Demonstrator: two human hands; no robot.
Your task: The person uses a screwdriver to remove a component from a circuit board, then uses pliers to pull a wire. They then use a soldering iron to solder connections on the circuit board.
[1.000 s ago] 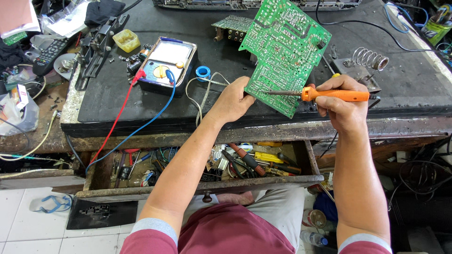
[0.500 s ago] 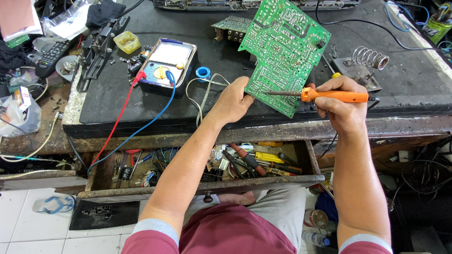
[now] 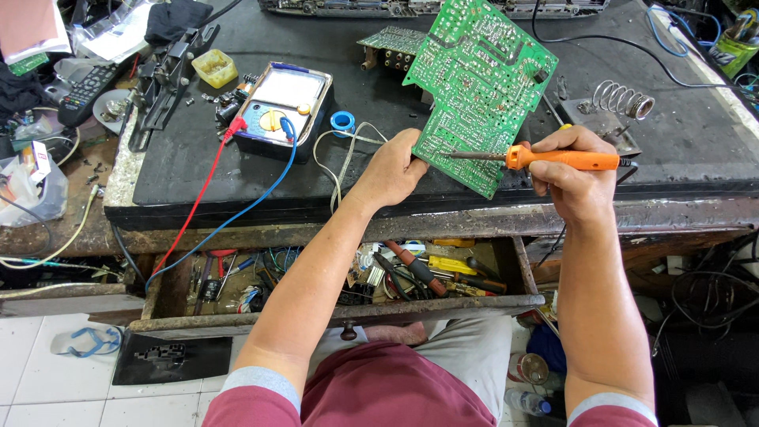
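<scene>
My right hand (image 3: 575, 175) is easing the orange soldering iron (image 3: 553, 159) back a touch, its tip now sitting slightly farther from my left hand (image 3: 393, 168), which is tipping the green circuit board (image 3: 482, 87) slightly.

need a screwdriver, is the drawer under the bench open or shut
Open: the drawer is pulled out below the bench edge, tools showing inside.

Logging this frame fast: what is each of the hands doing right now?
Left hand: closed on the lower edge of the green circuit board, holding it tilted up.
Right hand: closed around the orange soldering iron, tip at the board.
</scene>
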